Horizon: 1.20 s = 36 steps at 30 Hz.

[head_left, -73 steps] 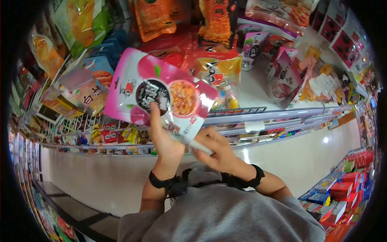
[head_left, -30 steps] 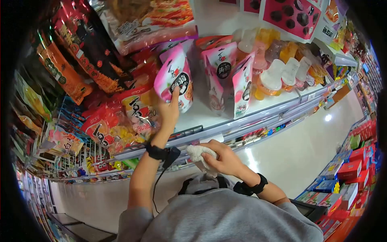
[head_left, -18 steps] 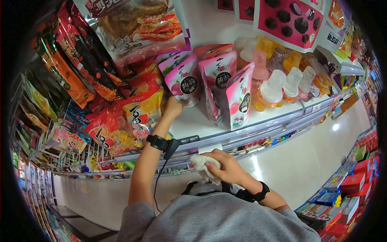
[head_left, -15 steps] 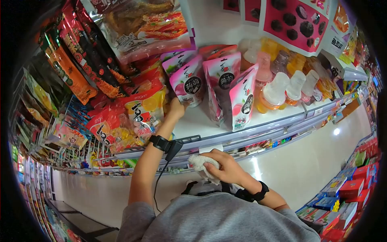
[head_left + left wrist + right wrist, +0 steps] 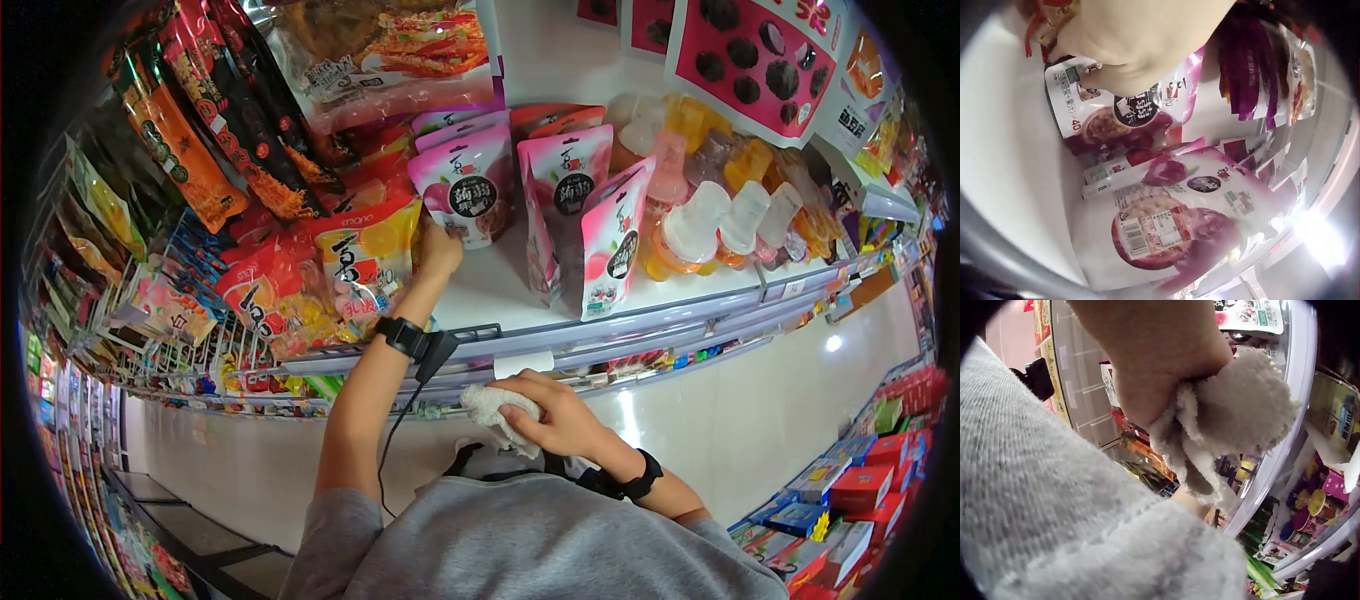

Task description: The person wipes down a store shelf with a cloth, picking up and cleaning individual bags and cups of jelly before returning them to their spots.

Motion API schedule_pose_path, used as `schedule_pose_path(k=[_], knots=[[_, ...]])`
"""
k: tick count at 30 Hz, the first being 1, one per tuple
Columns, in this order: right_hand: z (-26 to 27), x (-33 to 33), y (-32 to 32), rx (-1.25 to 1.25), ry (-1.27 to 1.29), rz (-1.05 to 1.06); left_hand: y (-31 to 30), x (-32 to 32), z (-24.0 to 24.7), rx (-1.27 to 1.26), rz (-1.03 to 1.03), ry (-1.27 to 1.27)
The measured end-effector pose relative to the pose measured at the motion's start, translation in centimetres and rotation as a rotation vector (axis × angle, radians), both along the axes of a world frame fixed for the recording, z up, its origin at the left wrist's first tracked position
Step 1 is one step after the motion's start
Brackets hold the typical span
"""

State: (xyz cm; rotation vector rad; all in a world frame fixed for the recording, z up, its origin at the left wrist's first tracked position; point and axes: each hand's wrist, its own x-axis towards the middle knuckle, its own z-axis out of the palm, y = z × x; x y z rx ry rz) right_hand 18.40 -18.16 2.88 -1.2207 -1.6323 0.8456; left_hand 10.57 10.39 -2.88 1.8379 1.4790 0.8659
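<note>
My left hand (image 5: 440, 250) is at the lower left edge of a pink-and-white pouch (image 5: 468, 190) standing on the shelf. In the left wrist view the thumb lies over the front of that pouch (image 5: 1100, 125); the other fingers are hidden. To its right stand more pink pouches (image 5: 570, 180), and to its left a yellow-and-red candy bag (image 5: 365, 262). My right hand (image 5: 560, 415) grips a crumpled white cloth (image 5: 492, 408) in front of the shelf edge; the right wrist view shows the bunched cloth (image 5: 1244, 403) beneath the palm.
Clear jelly cups (image 5: 690, 225) stand at the right of the shelf. Large snack bags (image 5: 385, 50) and a dark pink bag (image 5: 755, 65) hang above. A wire rack (image 5: 235, 345) is at the left, the shelf's front rail (image 5: 640, 325) runs below, and red boxes (image 5: 862, 487) are stacked at lower right.
The pink pouch has gone from both hands in front of me to the shelf, where my left hand stays at its lower edge. My right hand has drawn back with the cloth.
</note>
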Motion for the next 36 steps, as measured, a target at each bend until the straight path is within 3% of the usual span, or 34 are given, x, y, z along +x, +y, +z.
schedule_pose_path(k=[4,6,7,9,13,15,16,18,19,22,24,26,28,31,34,36], knots=[[-0.4,0.3,-0.7,-0.010,-0.044,-0.012,-2.1,-1.8,-2.7,0.034,-0.139,-0.093],[-0.3,0.6,-1.1,-0.025,-0.027,-0.019,-7.2,-2.5,0.8,-0.010,-0.300,-0.471],[-0.2,0.7,-1.3,-0.034,-0.010,-0.022,-9.3,-2.4,2.2,-0.015,-0.300,-0.470],[0.1,1.1,-1.5,-0.059,-0.014,-0.019,-12.5,-1.6,4.0,-0.027,-0.527,-0.301],[0.2,1.9,-2.4,-0.057,-0.006,-0.013,-13.9,2.8,2.2,0.183,-0.472,-0.201],[0.4,2.7,-3.1,-0.043,-0.008,-0.014,-13.8,5.2,2.4,0.193,-0.442,-0.543],[0.4,3.1,-3.5,-0.030,-0.004,-0.020,-14.1,5.8,3.0,0.195,-0.441,-0.550],[0.2,4.0,-4.5,-0.064,-0.024,-0.028,-15.0,6.7,4.0,-0.135,-0.322,-0.740],[0.1,4.4,-4.9,-0.095,-0.038,-0.036,-14.6,7.6,2.7,0.170,-0.227,-0.670],[-0.5,5.2,-5.6,-0.028,-0.038,-0.035,-13.7,8.1,1.3,0.048,-0.169,-0.735],[-0.3,5.6,-5.9,-0.052,-0.039,-0.015,-14.1,7.7,1.6,0.140,-0.038,-0.667],[0.0,5.9,-5.9,-0.071,-0.037,0.013,-14.0,5.7,2.8,-0.339,0.054,-0.450],[0.1,6.0,-5.8,-0.079,-0.058,0.047,-15.1,4.8,3.8,-0.187,0.111,-0.601],[-0.2,5.9,-5.5,0.107,0.045,-0.007,-16.8,2.7,6.9,0.003,0.030,-1.261],[0.0,5.8,-4.5,0.514,0.032,-0.352,-19.3,-1.5,8.7,-0.115,-0.165,-1.375],[1.0,5.3,-3.2,0.606,0.078,-0.464,-21.2,-2.8,9.7,-0.200,-0.237,-1.438]])
